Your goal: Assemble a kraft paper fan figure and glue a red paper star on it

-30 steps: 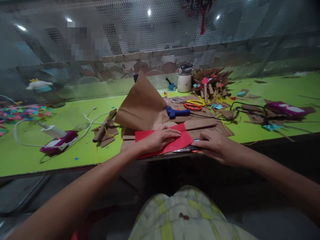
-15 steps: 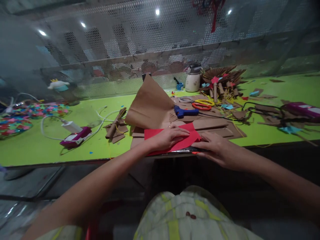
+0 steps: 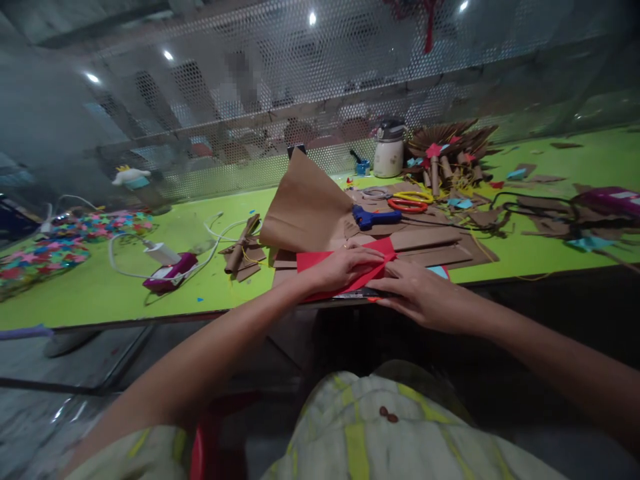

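Observation:
A sheet of red paper (image 3: 313, 262) lies at the table's front edge, on flat brown paper pieces (image 3: 425, 245). My left hand (image 3: 345, 265) rests on top of it, fingers extended and pressing it down. At the sheet's right edge, my right hand (image 3: 417, 290) is closed on the paper, which looks folded over there; its fingertips are partly hidden. A dark, shiny edge shows beneath the sheet. Just behind my hands are a blue glue gun (image 3: 375, 217) and a large curled brown paper (image 3: 305, 207).
Scissors with orange handles (image 3: 407, 205), a white bottle (image 3: 389, 153) and a brown paper craft with stars (image 3: 445, 157) stand or lie behind. A purple power strip (image 3: 170, 272) with a white cable is on the left, beyond a rolled brown paper (image 3: 243, 247). Colourful stars (image 3: 45, 257) lie far left.
My right hand has moved left, bringing the red paper's right edge over toward my left hand. A light blue piece now shows beside my right hand. The view has shifted slightly.

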Motion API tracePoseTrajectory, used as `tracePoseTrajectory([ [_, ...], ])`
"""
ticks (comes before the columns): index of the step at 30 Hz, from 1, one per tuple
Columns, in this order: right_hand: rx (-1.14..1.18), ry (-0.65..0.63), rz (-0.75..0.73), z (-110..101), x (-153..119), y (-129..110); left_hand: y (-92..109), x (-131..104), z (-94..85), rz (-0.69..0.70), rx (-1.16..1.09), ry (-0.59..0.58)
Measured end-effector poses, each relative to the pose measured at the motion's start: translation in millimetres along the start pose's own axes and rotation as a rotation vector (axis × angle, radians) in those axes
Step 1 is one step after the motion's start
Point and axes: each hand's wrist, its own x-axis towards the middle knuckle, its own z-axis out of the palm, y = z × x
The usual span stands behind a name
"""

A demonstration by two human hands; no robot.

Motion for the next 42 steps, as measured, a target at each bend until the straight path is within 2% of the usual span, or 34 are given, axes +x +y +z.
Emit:
tracePoseTrajectory([
  [3, -0.071, -0.065, 0.023, 3, 4, -4, -1, 0, 1.4, 0.002, 0.01, 0.012],
  [12, -0.174, -0.066, 0.055, 4, 24, -27, -7, 4, 2.8, 0.073, -0.029, 0.012],
  [19, -0.195, -0.059, 0.045, 14, 33, -36, -10, 2, 2.2, -0.011, -0.045, 0.086],
  [24, -0.182, -0.029, 0.026, 21, 41, -51, -5, 2, -0.1, -0.095, -0.078, 0.074],
  [27, -0.158, -0.031, -0.025, 14, 34, -60, -6, 1, 0.5, -0.103, -0.111, 0.105],
  [29, -0.133, -0.051, -0.047, -1, 17, -59, -6, 0, 0.0, -0.091, -0.12, 0.132],
  [31, -0.091, -0.064, -0.03, -24, -9, -46, -5, -2, -1.7, -0.103, -0.111, 0.152],
  [33, -0.073, -0.026, 0.089, -50, -37, -20, -2, -3, -3.4, -0.156, -0.078, 0.184],
  [36, -0.214, 0.237, 0.304, -77, -63, 44, 4, -6, -3.7, -0.217, 0.111, 0.24],
  [38, -0.314, 0.358, 0.492, -79, -61, 92, 7, -7, -2.0, -0.261, 0.28, 0.269],
  [40, -0.305, 0.358, 0.672, -69, -45, 134, 9, -7, 0.3, -0.316, 0.404, 0.28],
  [42, -0.282, 0.361, 0.782, -53, -21, 163, 10, -7, 2.0, -0.34, 0.471, 0.265],
])
